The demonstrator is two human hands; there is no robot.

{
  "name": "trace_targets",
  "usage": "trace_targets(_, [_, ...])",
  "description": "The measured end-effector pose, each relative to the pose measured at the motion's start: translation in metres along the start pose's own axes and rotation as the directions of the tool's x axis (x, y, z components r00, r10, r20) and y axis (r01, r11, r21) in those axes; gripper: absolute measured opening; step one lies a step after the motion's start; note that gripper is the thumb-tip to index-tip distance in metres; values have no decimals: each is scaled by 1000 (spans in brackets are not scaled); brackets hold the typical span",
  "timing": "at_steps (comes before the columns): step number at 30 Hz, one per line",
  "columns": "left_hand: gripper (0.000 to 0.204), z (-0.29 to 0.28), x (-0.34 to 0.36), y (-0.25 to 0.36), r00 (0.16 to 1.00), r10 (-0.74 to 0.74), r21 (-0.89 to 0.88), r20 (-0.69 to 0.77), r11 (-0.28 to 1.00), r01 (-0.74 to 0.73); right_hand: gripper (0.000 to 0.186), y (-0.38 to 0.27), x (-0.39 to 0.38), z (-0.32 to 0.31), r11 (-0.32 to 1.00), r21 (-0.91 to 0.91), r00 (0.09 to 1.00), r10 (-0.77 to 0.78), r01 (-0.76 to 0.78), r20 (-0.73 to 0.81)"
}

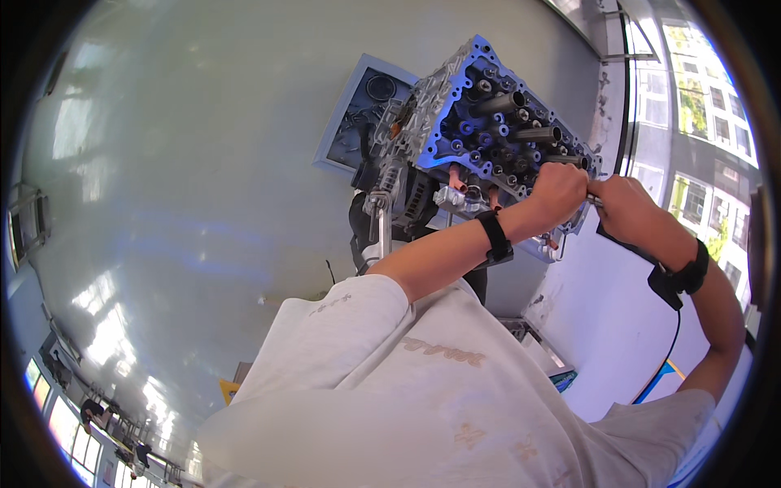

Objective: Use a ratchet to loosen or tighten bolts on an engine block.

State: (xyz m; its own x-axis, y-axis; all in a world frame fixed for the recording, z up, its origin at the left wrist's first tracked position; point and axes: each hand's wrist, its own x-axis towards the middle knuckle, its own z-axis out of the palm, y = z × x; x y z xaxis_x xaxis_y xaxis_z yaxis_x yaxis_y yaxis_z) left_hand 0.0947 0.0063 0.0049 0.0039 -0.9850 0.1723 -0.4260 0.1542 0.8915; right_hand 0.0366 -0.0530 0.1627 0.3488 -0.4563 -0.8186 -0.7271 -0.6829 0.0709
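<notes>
Left hand (561,193) and right hand (636,213) together at the engine's (488,134) edge, either grip's hold impossible to tell

There are two hands (560,195) (634,213), two black wristbands (493,234) (695,268) and one engine (446,104)

our left hand (561,191) is just left of our right hand (626,207), both at the right end of the engine (488,137); tubes (506,103) stand in it, a tray (338,112) bearing parts (380,88) lies behind, leftward, and windows (701,98) line our right.
</notes>
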Motion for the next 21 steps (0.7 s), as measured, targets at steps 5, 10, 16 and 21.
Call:
trace_targets(5, [10,2,0,-6,996,-28,7,-81,1000,28,18,-2,5,3,894,-429,952,-232,129,-198])
trace_targets(10, [17,7,-8,-4,999,33,-32,-28,999,-34,13,-9,6,0,984,167,998,62,-57,-27])
trace_targets(16, [11,12,1,-10,1000,17,-75,16,997,-16,22,-3,1,3,835,-515,947,-296,193,-125])
trace_targets(21, [11,7,-5,-7,997,64,-192,-41,979,-71,19,-1,5,6,694,636,937,187,-338,294])
